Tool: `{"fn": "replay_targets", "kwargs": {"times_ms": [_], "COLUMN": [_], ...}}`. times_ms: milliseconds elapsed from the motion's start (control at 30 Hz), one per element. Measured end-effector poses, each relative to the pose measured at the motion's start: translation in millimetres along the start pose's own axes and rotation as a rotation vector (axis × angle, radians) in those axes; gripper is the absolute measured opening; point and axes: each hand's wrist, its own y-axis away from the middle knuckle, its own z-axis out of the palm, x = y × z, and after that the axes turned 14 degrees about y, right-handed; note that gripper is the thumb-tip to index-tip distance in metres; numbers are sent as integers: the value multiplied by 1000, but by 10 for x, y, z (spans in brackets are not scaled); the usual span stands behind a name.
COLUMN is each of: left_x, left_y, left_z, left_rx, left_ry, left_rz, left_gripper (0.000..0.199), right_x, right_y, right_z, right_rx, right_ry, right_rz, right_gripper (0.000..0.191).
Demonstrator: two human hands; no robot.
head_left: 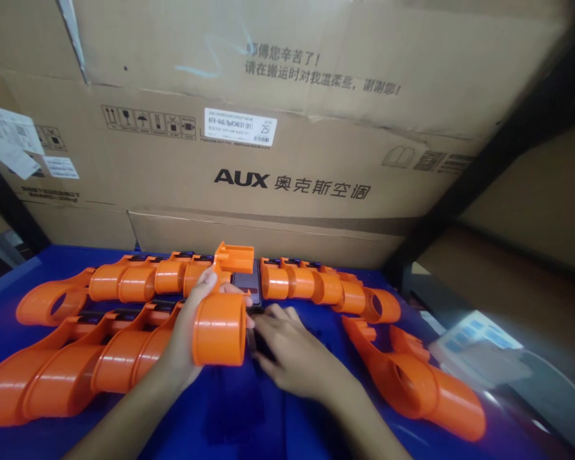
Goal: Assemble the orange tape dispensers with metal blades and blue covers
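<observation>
An orange plastic part (219, 329) with a wide ring at its lower end and a ribbed bracket at its top is held up in the centre. My left hand (188, 332) is closed round its narrow middle from the left and behind. Just to the right, my right hand (285, 345) has its fingers bent together round a small dark thing that is mostly hidden and too blurred to name. A flat dark device with a light edge (247, 286) lies on the blue surface behind both hands.
Rows of similar orange parts (137, 283) lie left, with more (311, 284) at the back right and two (426, 390) nearer right. They rest on a blue surface (230, 421). Cardboard boxes (172, 172) stand behind, between dark metal posts (489, 153). A clear plastic package (479, 348) is far right.
</observation>
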Motion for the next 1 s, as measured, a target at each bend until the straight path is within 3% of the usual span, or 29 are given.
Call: {"fn": "replay_targets", "kwargs": {"times_ms": [133,367,533,667,833,1000], "left_x": [-117,-417,-479,-487,-506,-514], "left_y": [31,48,55,19,-96,-162], "left_z": [-5,-266,-392,-425,-541,-626], "left_rx": [-33,-108,-94,-111,-218,-159], "left_ry": [17,-159,-157,-140,-165,-212], "left_rz": [-26,-18,30,-15,-140,-125], "left_gripper": [37,51,50,57,67,67], "right_x": [-66,-64,-65,-10,217,399], "right_y": [-6,-10,-42,-54,52,131], "right_z": [60,108,134,127,2,-72], "right_rx": [-34,-26,33,73,233,381], "right_ry": [31,122,152,115,-88,-464], "right_rz": [-6,-54,-55,13,126,252], "right_gripper": [48,17,20,14,26,32]}}
